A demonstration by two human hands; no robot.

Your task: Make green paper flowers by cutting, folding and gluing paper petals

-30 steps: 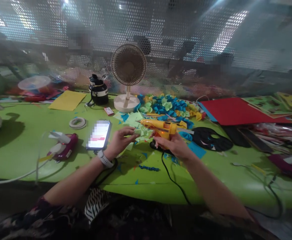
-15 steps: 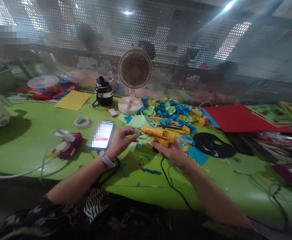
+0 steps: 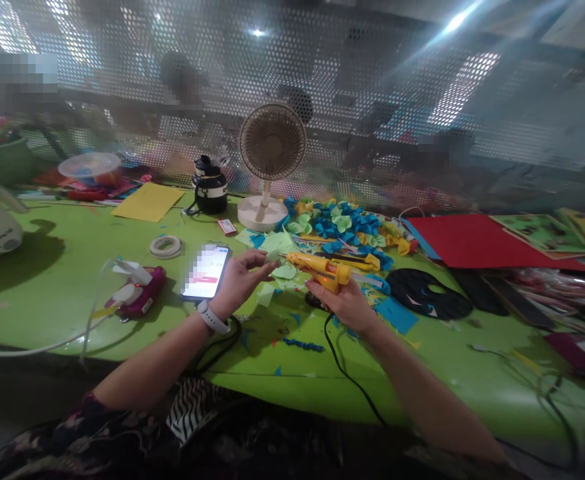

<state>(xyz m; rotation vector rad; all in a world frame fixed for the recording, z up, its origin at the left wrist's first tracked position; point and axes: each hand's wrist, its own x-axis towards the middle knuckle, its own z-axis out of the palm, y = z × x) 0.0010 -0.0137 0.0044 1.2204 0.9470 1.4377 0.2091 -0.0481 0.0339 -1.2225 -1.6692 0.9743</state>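
My right hand (image 3: 347, 305) is wrapped round the handle of a yellow glue gun (image 3: 312, 264), its nozzle pointing left. From the gun a black cord (image 3: 341, 367) runs down over the table edge. My left hand (image 3: 242, 279), with a white watch (image 3: 213, 318) on the wrist, pinches a small pale green paper piece (image 3: 273, 256) right at the nozzle tip. Whether the tip touches the paper I cannot tell. Beneath the hands lie paper scraps and a twisted blue paper strip (image 3: 303, 345). A lit phone (image 3: 206, 272) lies just left of my left hand.
Behind the gun sits a heap of blue, green and yellow paper flowers (image 3: 342, 223). A fan (image 3: 272, 143) and a black flask (image 3: 210, 190) stand at the back. Left are a tape roll (image 3: 165, 247) and a purple power strip (image 3: 145, 293); right, a black palette-shaped piece (image 3: 425, 293) and red sheet (image 3: 482, 239).
The pale green paper between my left fingers now shows clearly at the nozzle. The glue gun has shifted slightly right and down, and my left thumb sits lower.
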